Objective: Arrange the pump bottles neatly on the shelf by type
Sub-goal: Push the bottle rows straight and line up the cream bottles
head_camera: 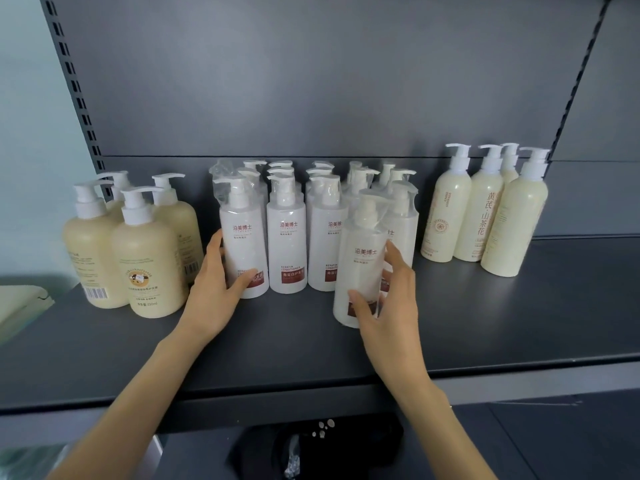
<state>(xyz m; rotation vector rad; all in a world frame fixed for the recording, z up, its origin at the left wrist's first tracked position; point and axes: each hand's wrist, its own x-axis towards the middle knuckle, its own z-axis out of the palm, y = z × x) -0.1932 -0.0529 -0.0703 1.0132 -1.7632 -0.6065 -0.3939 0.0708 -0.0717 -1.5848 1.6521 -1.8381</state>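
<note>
Several white pump bottles with red labels (pixel 287 237), their pumps wrapped in clear plastic, stand in rows at the middle of the dark shelf (pixel 519 323). My right hand (pixel 388 306) grips one white bottle (pixel 362 261), which stands in front of the rows, apart from them. My left hand (pixel 216 282) holds the leftmost front white bottle (pixel 244 237), thumb across its lower label. Squat beige pump bottles (pixel 149 261) are grouped at the left. Tall cream pump bottles (pixel 485 216) stand at the right.
The shelf's grey back panel (pixel 311 81) rises behind the bottles, with slotted uprights at both sides. A pale folded thing (pixel 20 303) lies off the shelf's left end. Below the shelf's front edge sits a dark bundle (pixel 311 445).
</note>
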